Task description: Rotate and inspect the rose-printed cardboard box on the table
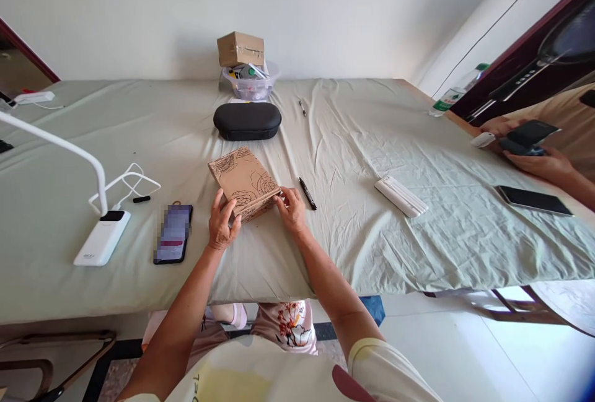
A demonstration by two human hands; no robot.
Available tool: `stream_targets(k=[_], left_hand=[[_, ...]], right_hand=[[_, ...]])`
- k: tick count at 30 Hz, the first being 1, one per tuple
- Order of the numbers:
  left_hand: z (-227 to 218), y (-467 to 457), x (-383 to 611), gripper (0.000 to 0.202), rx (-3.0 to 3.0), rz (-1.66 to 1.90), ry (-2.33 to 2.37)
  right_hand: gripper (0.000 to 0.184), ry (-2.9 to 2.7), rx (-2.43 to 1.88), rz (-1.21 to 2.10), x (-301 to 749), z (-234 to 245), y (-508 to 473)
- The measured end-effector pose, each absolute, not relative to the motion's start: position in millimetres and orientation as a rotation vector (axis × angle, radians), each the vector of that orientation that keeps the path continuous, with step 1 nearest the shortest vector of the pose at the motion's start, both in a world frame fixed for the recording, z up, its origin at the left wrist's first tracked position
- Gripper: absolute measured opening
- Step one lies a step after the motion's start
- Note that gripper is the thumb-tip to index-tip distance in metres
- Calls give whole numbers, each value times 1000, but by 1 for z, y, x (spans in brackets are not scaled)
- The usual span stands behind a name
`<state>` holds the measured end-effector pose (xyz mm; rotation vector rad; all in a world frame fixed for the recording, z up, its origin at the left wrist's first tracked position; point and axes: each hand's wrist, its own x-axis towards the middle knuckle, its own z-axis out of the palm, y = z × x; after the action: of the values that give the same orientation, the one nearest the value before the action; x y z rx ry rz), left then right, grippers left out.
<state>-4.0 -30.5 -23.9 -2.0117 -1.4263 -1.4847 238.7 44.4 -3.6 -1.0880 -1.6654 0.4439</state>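
A brown cardboard box (248,182) with black scribbled swirls on its top sits on the cloth-covered table in front of me, turned at an angle. My left hand (223,221) grips its near left corner, with the thumb on the near side. On the near right corner, my right hand (290,209) has its fingers closed on the edge. The underside and far sides of the box are hidden. Just right of my right hand lies a black marker (307,194). Beyond the box is a black zip case (247,121).
Left of me are a phone (173,235) and a white power bank (103,238) with a lamp neck. To the right lie a white power bank (401,196) and a dark phone (534,200). A plastic basket (253,87) stands at the back. Another person's hands (542,163) hold a device.
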Motion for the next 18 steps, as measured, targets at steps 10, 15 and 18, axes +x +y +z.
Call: stream_targets(k=[10,15,18], left_hand=[[-26,-25,-1,37,-1864,-1615,-1571],[-26,-23,-2,37,-1806,-1624,-1599],[-27,-23,-3,38,-1805,-1607,-1612]], right_hand=[[37,-1771,-863,480,240,1,37],[42,-1855,-830,333,235,0,34],[39,-1895,-879,299,235,1,33]])
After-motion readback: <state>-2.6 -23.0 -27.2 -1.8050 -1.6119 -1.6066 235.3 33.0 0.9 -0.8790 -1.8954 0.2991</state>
